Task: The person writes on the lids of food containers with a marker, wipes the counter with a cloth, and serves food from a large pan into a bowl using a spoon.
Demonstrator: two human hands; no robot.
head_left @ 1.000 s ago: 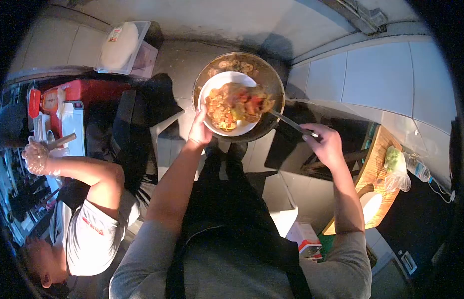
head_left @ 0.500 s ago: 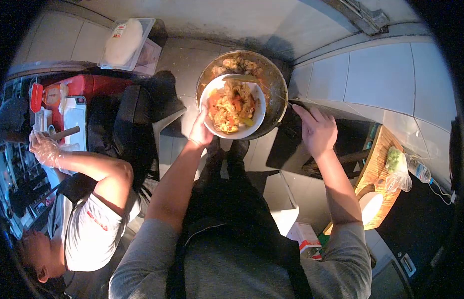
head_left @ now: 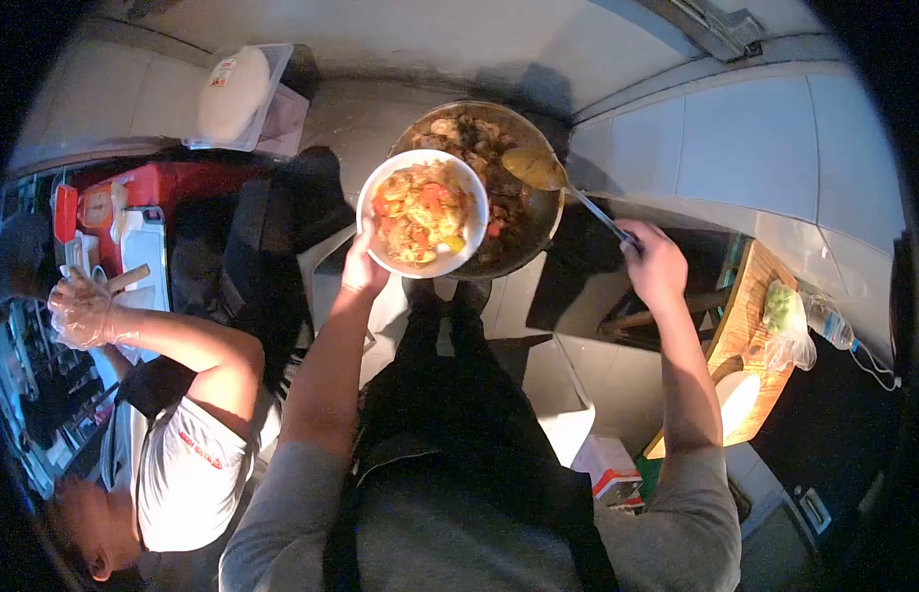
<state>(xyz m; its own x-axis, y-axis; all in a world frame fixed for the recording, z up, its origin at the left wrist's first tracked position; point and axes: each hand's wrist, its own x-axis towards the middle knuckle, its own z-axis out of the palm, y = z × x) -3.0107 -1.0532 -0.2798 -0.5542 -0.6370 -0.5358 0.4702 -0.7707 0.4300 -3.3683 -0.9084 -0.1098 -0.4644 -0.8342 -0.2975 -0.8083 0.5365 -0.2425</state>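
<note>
My left hand [head_left: 363, 266] holds a white bowl [head_left: 365, 209] by its lower left rim. The bowl is full of orange-red food [head_left: 422, 212] with red and yellow pieces, and it overlaps the lower left of a large round pan [head_left: 553, 212]. Browner chunks of food [head_left: 469, 138] lie in the pan. Closed around a metal handle is my right hand [head_left: 655, 262], to the pan's right. Its ladle [head_left: 535, 169] is over the pan's right part, its head coated with sauce.
At the left, a co-worker [head_left: 193, 444] wears clear gloves and holds a stick-like object. Beyond are a red box [head_left: 173, 183] and a scale [head_left: 96, 207]. A lidded plastic container [head_left: 237, 94] is at the upper left. A wooden board [head_left: 761, 261] with bagged greens [head_left: 778, 308] is at the right.
The bowl and my left hand have moved left, showing more of the pan. My right hand has shifted right and down, and the ladle's head is now plainly visible over the pan.
</note>
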